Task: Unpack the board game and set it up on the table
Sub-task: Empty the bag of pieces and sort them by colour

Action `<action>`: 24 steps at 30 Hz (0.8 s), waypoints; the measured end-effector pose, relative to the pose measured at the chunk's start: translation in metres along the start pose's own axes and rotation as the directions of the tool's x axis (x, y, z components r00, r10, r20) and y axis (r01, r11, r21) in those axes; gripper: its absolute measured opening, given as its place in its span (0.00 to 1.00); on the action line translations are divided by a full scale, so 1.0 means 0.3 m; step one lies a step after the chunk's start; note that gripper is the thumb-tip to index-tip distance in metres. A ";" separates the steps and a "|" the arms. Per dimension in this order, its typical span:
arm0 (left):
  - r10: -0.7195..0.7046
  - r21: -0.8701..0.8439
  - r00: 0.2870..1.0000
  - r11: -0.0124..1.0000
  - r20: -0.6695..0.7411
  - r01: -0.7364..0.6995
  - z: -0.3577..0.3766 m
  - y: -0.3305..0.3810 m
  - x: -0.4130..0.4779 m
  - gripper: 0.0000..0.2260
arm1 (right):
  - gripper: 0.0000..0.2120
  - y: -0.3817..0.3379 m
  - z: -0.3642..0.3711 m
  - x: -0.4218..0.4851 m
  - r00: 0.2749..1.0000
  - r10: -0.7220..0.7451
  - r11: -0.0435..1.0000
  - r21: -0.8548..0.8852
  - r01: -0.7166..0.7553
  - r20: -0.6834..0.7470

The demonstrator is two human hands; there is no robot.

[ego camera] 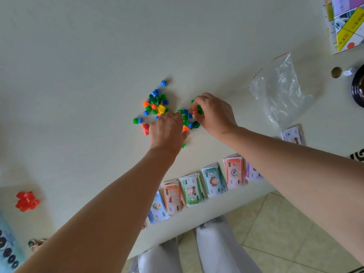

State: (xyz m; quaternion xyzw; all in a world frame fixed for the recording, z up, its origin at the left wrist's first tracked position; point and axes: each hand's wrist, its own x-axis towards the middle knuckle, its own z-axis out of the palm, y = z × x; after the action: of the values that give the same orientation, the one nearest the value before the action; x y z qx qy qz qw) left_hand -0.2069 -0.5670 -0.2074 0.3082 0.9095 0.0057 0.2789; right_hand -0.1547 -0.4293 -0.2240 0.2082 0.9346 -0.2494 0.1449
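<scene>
Left hand (167, 133) rests on coloured pieces (155, 105), right hand (214, 115) pinches orange piece (195, 111)

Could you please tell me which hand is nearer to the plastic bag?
Right. The right hand sits just left of the bag, over the pieces; the left hand is farther left, beyond it.

Single view, head-worn, wide-angle. The table (78, 56) is viewed from above its near edge, facing steeply down and forward. The left hand (166, 133) and right hand (213, 113) are framed near centre, at arm's reach, close to the lens. The board (346, 26) is cut off at the top right corner. Legs (216, 251) and floor (285, 223) are taken in at the bottom. The table's edge is bowed by the lens.
</scene>
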 end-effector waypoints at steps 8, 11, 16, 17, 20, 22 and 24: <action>-0.109 -0.418 0.994 0.903 -0.006 0.096 -0.018 -0.015 -0.006 0.07 | 0.07 -0.037 -0.048 -0.006 0.923 0.361 0.602 0.722 -0.341 0.135; -0.129 -0.744 0.988 0.651 0.089 0.153 -0.041 -0.027 -0.023 0.09 | 0.09 -0.066 -0.084 -0.007 0.825 0.451 0.234 0.847 -0.478 0.341; -0.182 -0.907 0.898 -0.218 0.400 0.360 -0.090 -0.094 -0.059 0.11 | 0.12 -0.107 -0.084 -0.061 0.808 0.393 0.188 0.822 -0.538 0.439; -0.217 -0.896 0.884 -0.267 0.415 0.355 -0.090 -0.115 -0.070 0.13 | 0.12 -0.113 -0.074 -0.072 0.810 0.386 0.220 0.808 -0.546 0.442; -0.335 -0.903 0.839 -0.189 0.428 0.385 -0.078 -0.159 -0.099 0.13 | 0.14 -0.127 -0.029 -0.103 0.862 0.329 0.454 0.736 -0.502 0.385; -0.390 -0.907 0.839 0.024 0.379 0.421 -0.057 -0.172 -0.114 0.14 | 0.16 -0.141 0.014 -0.132 0.908 0.254 0.644 0.643 -0.415 0.332; -0.407 -0.888 0.866 0.224 0.290 0.402 -0.029 -0.181 -0.128 0.16 | 0.12 -0.161 0.054 -0.165 0.948 0.199 0.819 0.489 -0.300 0.249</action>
State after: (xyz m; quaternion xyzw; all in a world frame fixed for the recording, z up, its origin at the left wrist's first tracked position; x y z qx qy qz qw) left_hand -0.2167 -0.6313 -0.1906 -0.1524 0.7886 0.4484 0.3923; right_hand -0.1313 -0.4916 -0.1994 0.3362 0.7786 -0.4900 0.2016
